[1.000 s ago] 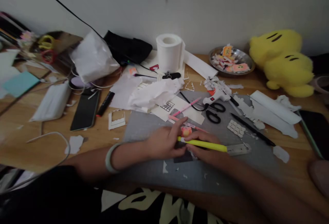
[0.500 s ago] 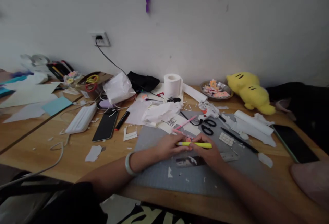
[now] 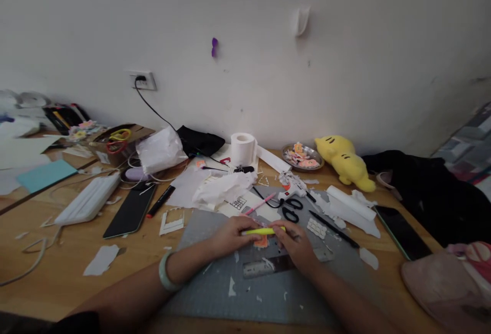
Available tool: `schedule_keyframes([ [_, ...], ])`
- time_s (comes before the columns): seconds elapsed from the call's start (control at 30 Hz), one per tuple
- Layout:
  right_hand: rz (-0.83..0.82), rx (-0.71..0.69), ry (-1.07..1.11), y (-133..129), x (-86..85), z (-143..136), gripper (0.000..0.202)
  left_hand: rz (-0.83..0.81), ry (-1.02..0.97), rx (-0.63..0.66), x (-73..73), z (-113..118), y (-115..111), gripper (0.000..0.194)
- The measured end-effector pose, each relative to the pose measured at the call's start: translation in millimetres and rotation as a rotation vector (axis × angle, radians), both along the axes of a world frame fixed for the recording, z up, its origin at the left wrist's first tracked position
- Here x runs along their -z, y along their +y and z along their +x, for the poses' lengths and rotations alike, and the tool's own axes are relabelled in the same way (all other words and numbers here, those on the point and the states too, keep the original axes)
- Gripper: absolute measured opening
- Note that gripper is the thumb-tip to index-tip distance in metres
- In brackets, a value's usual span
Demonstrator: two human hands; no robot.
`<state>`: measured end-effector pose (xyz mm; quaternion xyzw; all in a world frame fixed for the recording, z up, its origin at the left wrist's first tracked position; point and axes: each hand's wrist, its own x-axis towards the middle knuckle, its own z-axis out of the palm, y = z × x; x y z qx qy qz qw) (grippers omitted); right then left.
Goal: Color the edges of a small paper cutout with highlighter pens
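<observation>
A slim yellow marker lies level between my two hands, above the grey cutting mat. My left hand has its fingers closed round the left end, with a pale green bangle at the wrist. On the right end, my right hand pinches with thumb and fingers. Just below the marker a small orange cut-out shows, partly covered by the hands. A metal ruler rests on the mat under my right hand, which hides part of it.
Black-handled scissors, a glue gun and a black pen lie beyond the hands. Paper scraps are scattered around. A paper roll, a metal bowl of cut-outs and a yellow plush toy stand along the wall. Phones flank the mat.
The camera view has tilted up and shifted right. Both hands still hold the yellow marker, and more of the orange cut-out shows beneath it.
</observation>
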<state>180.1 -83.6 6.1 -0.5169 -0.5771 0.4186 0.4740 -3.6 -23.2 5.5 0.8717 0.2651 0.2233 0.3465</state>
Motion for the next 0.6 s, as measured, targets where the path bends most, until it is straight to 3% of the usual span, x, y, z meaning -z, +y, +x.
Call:
schedule_keyframes([
  [0.2, -0.019, -0.032, -0.016, -3, 4.2, -4, 0.031, 0.030, 0.050, 0.017, 1.4, -5, -5, 0.056],
  [0.33, -0.027, -0.038, -0.062, -4, 3.1, -6, 0.033, 0.047, 0.118, -0.075, -10.5, -12, -9, 0.041],
  [0.43, -0.021, -0.007, -0.104, -3, 0.1, -7, 0.035, 0.071, 0.181, -0.355, -26.9, -43, 2, 0.036],
  [0.6, -0.016, 0.058, -0.138, 0, -1.9, -7, 0.038, 0.085, 0.344, -1.093, -44.9, -139, 30, 0.045],
])
